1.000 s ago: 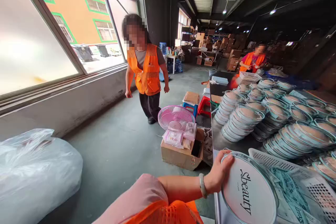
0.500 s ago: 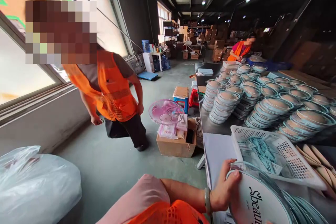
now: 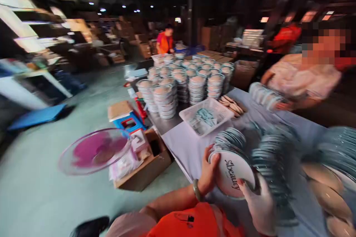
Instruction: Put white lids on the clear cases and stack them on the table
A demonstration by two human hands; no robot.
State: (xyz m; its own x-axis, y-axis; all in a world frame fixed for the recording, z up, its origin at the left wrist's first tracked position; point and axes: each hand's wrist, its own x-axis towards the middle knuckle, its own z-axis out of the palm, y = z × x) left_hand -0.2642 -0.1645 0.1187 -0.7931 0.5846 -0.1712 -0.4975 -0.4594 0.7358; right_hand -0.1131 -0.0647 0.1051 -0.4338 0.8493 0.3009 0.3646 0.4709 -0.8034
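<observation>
— Left hand (image 3: 208,172): status?
— Bare, bracelet at the wrist, fingers curled over the left edge of a round white lid (image 3: 232,174) with script lettering on its face. It is gripping the rim.

— Right hand (image 3: 257,203)?
— Looks gloved in white. Fingertips press on the lid's lower right edge, so the lid is grasped between both hands. The picture is motion-blurred, so I cannot tell finer finger detail.

— Position of the lid?
— Tilted, face toward the camera, held just above the near end of the pale table (image 3: 183,144), touching the front of a leaning stack of similar discs (image 3: 232,139).

— Surroundings?
— White perforated basket (image 3: 207,116) with small teal packets sits farther along the table, just beyond that stack. Behind it, many upright stacks of round tins (image 3: 180,85). On the floor to the left: cardboard box (image 3: 143,164), pink fan (image 3: 96,150) beside it, blue stool (image 3: 128,120). A co-worker in a pale top (image 3: 303,79) leans on the table's right side; another person in an orange vest (image 3: 164,42) stands far back.
</observation>
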